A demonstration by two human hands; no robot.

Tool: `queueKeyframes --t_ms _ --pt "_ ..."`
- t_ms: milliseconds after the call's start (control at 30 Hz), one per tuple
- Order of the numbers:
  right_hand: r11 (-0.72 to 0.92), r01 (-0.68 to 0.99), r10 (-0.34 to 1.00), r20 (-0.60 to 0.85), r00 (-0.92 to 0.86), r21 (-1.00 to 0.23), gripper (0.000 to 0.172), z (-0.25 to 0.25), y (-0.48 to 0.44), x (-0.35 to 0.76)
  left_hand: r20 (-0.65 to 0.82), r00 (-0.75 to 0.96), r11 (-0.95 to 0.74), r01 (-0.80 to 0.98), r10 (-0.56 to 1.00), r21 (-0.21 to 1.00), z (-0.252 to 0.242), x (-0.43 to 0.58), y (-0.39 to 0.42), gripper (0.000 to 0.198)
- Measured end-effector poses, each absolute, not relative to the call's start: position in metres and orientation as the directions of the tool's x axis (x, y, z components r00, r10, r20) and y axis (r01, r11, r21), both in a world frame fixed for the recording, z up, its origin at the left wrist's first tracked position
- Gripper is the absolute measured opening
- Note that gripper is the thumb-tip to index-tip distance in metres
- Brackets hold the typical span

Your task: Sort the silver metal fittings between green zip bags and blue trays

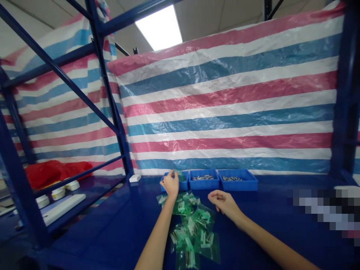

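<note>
My left hand (171, 184) reaches over the left blue bin (184, 185), its fingers pinched on a clear green plastic bag (179, 175) at the bin. To the right of the bag pile, my right hand (223, 202) hovers with curled fingers; whatever is inside them, if anything, is hidden. Between my forearms lies a heap of green plastic bags (204, 217), each with thin metallic and whitish pieces inside. The middle blue bin (204, 184) and the right blue bin (239, 185) hold small loose metal parts.
Everything rests on a dark blue tabletop (118, 228). A small white box (135, 178) sits by the rack post (119, 131). Striped sheeting (230, 101) closes off the back. On the left, beyond the rack bars, are red cloth (53, 172) and white tubs (58, 193).
</note>
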State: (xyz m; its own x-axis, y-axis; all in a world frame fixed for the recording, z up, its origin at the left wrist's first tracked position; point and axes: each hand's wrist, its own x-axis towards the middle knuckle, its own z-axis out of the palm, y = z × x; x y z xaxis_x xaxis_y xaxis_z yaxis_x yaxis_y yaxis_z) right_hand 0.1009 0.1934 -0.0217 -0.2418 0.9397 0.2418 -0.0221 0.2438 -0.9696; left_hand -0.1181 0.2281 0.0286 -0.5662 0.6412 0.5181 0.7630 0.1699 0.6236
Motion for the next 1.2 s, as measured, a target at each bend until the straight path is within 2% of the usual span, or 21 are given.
queueKeyframes --t_ms 67,167,267,367,433,633,767,833,933,1000,1067,1200 --pt "0.243 -0.024 0.94 0.241 -0.241 -0.97 0.033 -0.022 0.193 0.1 0.495 -0.452 0.168 0.841 0.742 0.514 0.023 -0.116 0.23 0.032" --pt "0.248 -0.039 0.942 0.25 -0.222 -0.968 0.032 -0.023 0.194 0.099 0.49 -0.332 0.162 0.92 0.806 0.357 0.017 -0.113 0.231 0.032" --pt "0.251 -0.045 0.94 0.255 -0.226 -0.967 0.031 -0.024 0.195 0.099 0.523 -0.296 0.165 0.945 0.799 0.282 0.018 -0.113 0.229 0.036" --pt "0.251 -0.047 0.937 0.254 -0.239 -0.967 0.031 -0.025 0.196 0.099 0.619 -0.265 0.152 0.961 0.739 0.231 0.024 -0.117 0.226 0.035" --pt "0.248 -0.05 0.937 0.252 -0.241 -0.968 0.031 -0.025 0.196 0.1 0.643 -0.238 0.123 0.968 0.728 0.218 0.028 -0.121 0.223 0.034" --pt "0.243 -0.028 0.933 0.242 -0.268 -0.97 0.031 -0.024 0.195 0.1 0.409 -0.096 0.035 0.988 0.908 0.153 0.023 -0.126 0.223 0.042" --pt "0.258 -0.023 0.927 0.254 -0.276 -0.966 0.032 -0.027 0.198 0.099 0.393 -0.077 0.018 0.988 0.917 0.15 0.02 -0.125 0.223 0.042" --pt "0.302 0.027 0.911 0.28 -0.301 -0.953 0.03 -0.029 0.198 0.099 0.378 -0.079 0.016 0.986 0.922 0.167 0.021 -0.125 0.222 0.041" --pt "0.382 0.206 0.882 0.29 -0.372 -0.901 0.031 -0.028 0.194 0.102 0.354 -0.093 0.023 0.98 0.931 0.196 0.02 -0.123 0.22 0.04" --pt "0.436 0.34 0.868 0.29 -0.403 -0.833 0.042 -0.025 0.187 0.104 0.385 -0.12 0.036 0.975 0.915 0.218 0.02 -0.118 0.217 0.04" --pt "0.483 0.437 0.857 0.307 -0.415 -0.759 0.049 -0.021 0.181 0.105 0.475 -0.139 0.027 0.972 0.869 0.235 0.021 -0.109 0.212 0.041" --pt "0.51 0.509 0.85 0.314 -0.423 -0.693 0.036 -0.019 0.177 0.106 0.641 -0.058 -0.147 0.953 0.766 0.263 0.035 -0.081 0.2 0.035"
